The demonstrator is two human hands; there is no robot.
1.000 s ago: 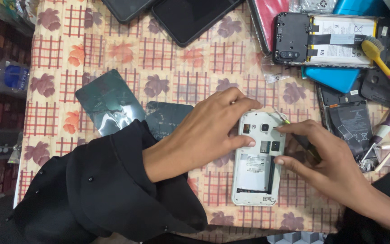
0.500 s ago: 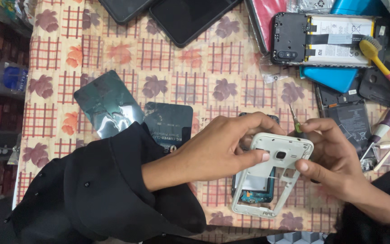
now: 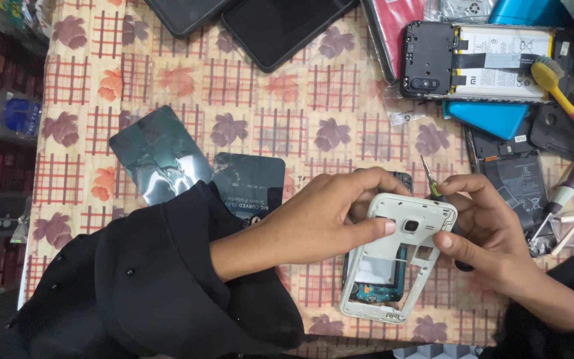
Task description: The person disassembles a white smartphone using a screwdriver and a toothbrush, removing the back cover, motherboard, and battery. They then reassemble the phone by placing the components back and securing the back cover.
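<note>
**Two hands on one white frame**

Both my hands hold the white frame (image 3: 400,262), tilted up at its top end over the phone body (image 3: 379,282) that lies on the tabletop (image 3: 287,119). My left hand (image 3: 320,223) has its grip closed on the frame's top left corner, thumb pressing just beside the camera hole. My right hand (image 3: 489,233) pinches the top right corner with the thumb on its face, and the same grip also carries a small screwdriver (image 3: 430,178), its tip pointing up and away from me. The frame's lower end rests near the tabletop's front edge. Through the frame's opening I see the phone's blue board. To my right lie an opened phone (image 3: 479,60) and a toothbrush (image 3: 566,93); two dark films (image 3: 161,153) lie to my left.
</note>
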